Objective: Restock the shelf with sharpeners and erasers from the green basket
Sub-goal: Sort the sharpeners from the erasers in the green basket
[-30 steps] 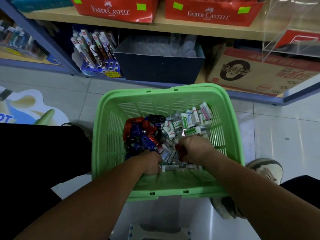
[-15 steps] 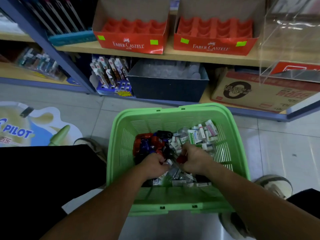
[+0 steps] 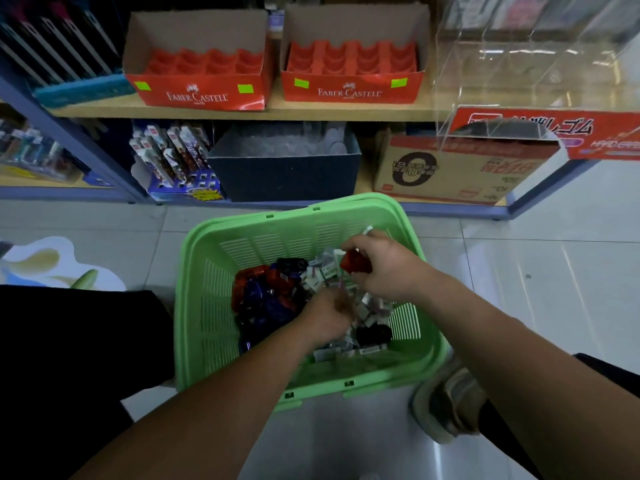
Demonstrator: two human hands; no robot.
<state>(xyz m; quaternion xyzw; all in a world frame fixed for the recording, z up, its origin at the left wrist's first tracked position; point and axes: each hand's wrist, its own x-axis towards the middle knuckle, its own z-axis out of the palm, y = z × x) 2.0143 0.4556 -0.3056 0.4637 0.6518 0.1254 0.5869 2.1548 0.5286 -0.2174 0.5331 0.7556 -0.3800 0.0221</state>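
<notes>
Above the green basket [image 3: 211, 306] on the floor, the right hand [image 3: 386, 270] grips a red sharpener [image 3: 353, 263]. The left hand [image 3: 329, 317] lies curled among the erasers [image 3: 323, 273], blurred; what it holds cannot be told.

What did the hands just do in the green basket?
The right hand lifted off the pile toward the far wall of the green plastic basket, gripping a red plastic sharpener. The left hand stayed down among the small white erasers, and the basket stayed on the floor.
</notes>
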